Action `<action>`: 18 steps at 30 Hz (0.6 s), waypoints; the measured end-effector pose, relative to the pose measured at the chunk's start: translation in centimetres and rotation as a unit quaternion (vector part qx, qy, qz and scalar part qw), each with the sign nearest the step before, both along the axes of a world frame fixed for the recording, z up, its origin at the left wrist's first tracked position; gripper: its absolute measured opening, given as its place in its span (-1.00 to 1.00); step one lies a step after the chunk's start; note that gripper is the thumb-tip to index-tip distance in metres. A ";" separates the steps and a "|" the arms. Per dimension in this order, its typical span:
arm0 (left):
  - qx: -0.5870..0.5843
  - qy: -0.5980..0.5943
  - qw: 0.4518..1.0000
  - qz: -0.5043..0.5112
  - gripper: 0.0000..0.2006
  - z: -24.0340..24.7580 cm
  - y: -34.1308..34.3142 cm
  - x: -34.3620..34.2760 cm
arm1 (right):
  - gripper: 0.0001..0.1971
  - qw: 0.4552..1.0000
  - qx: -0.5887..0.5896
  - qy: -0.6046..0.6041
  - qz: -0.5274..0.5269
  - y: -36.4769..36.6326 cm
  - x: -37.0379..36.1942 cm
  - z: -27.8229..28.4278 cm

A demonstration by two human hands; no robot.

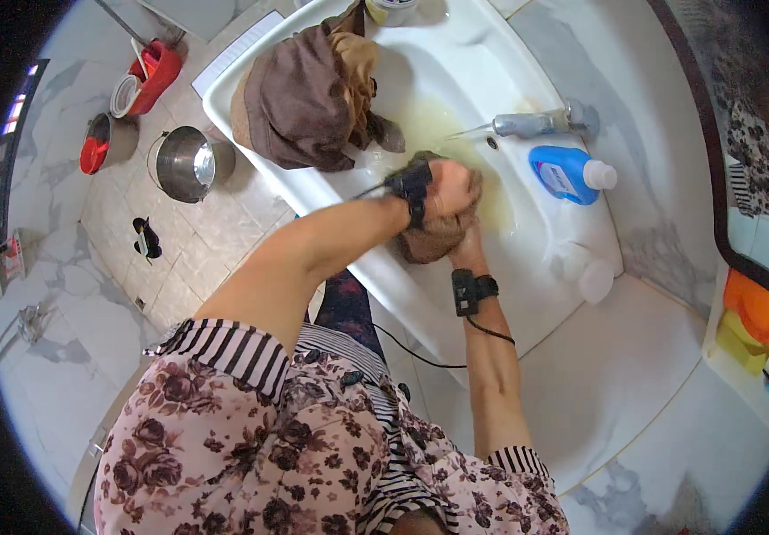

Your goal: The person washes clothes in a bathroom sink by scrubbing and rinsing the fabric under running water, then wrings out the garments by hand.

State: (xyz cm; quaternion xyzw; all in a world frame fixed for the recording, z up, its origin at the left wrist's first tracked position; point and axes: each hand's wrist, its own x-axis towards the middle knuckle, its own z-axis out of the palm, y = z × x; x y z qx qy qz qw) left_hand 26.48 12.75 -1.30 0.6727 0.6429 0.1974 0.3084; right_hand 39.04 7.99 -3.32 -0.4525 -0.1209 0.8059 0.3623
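Inside the white washbasin (393, 245), my left hand (452, 189) is closed on a wet brown cloth (429, 242), its fingers partly smeared by motion. Just below it, my right hand (469, 244) grips the same cloth from the other side, its fingers mostly hidden. A larger brown and tan garment (300, 102) lies bunched over the basin's left rim; whether it joins the cloth in my hands I cannot tell. Water runs from the metal tap (532, 123) beside my hands, and yellowish water lies in the bowl. Each wrist wears a black strapped device with a cable.
A blue bottle (565, 175) with a white cap and a white bottle (585, 267) lie on the basin's right ledge. On the tiled floor to the left stand a metal bucket (179, 165) and a red tub (160, 80). A wall shelf (725, 352) holds orange and yellow items.
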 end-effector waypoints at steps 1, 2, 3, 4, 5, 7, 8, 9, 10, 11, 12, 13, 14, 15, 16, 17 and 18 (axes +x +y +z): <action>-0.047 0.006 0.999 -0.018 -0.60 0.1 1.1 0.0 | -0.56 0.999 -0.009 -0.036 0.019 -0.4 0.9 1.1; -0.091 0.016 0.995 -0.035 -0.60 -0.3 2.3 -0.5 | -0.58 0.997 -0.016 -0.068 0.040 -0.7 1.6 1.6; -0.063 -0.060 0.996 0.000 -0.59 -2.2 3.1 -3.5 | -0.61 0.989 -0.026 -0.139 0.053 -0.6 0.7 1.1; -0.039 -0.119 0.991 0.048 -0.59 -4.5 2.2 -8.1 | -0.61 0.991 -0.023 -0.113 0.073 -0.7 -1.9 2.3; -0.129 -0.168 0.972 0.103 -0.63 -4.2 2.6 -7.0 | -0.62 0.995 -0.015 -0.091 0.047 -0.7 -0.7 3.8; -0.177 -0.150 0.968 0.098 -0.67 -3.2 3.9 -6.6 | -0.64 0.997 0.004 -0.071 0.008 0.0 1.4 4.9; -0.137 -0.082 0.986 0.053 -0.64 -3.6 4.0 -8.6 | -0.62 0.997 0.019 -0.077 -0.010 0.6 1.5 4.8; -0.139 -0.084 0.986 0.046 -0.64 -3.5 3.8 -9.1 | -0.59 0.995 0.029 -0.093 -0.034 0.9 2.7 4.2; -0.137 0.006 0.990 0.022 -0.65 -2.8 4.3 -8.7 | -0.59 0.993 0.030 -0.105 -0.047 1.1 5.5 2.5; -0.127 0.098 0.987 0.001 -0.64 -2.1 4.8 -8.3 | -0.57 0.945 0.116 -0.305 0.021 1.4 8.6 0.4; -0.127 0.100 0.987 0.005 -0.64 -2.2 4.3 -9.3 | -0.56 0.852 0.193 -0.475 0.101 1.9 8.6 0.2; -0.086 0.100 0.990 0.041 -0.62 -2.3 3.7 -10.2 | -0.54 0.828 0.204 -0.511 0.107 2.3 8.6 0.0; -0.044 0.099 0.991 0.078 -0.61 -2.4 3.2 -10.7 | -0.54 0.829 0.207 -0.508 0.111 2.5 8.1 -0.4; -0.030 0.065 0.992 0.106 -0.58 -1.8 2.7 -10.2 | -0.54 0.757 0.311 -0.569 0.078 2.3 6.7 -0.8; -0.032 0.061 0.992 0.105 -0.58 -1.0 2.3 -8.5 | -0.53 0.665 0.408 -0.624 0.042 2.2 5.7 -0.9; -0.043 0.104 0.991 0.073 -0.55 0.0 1.9 -6.7 | -0.53 0.663 0.408 -0.625 0.045 2.7 4.6 -1.0; -0.052 0.143 0.988 0.040 -0.51 0.8 1.6 -5.3 | -0.54 0.641 0.428 -0.633 0.075 3.4 3.8 -1.0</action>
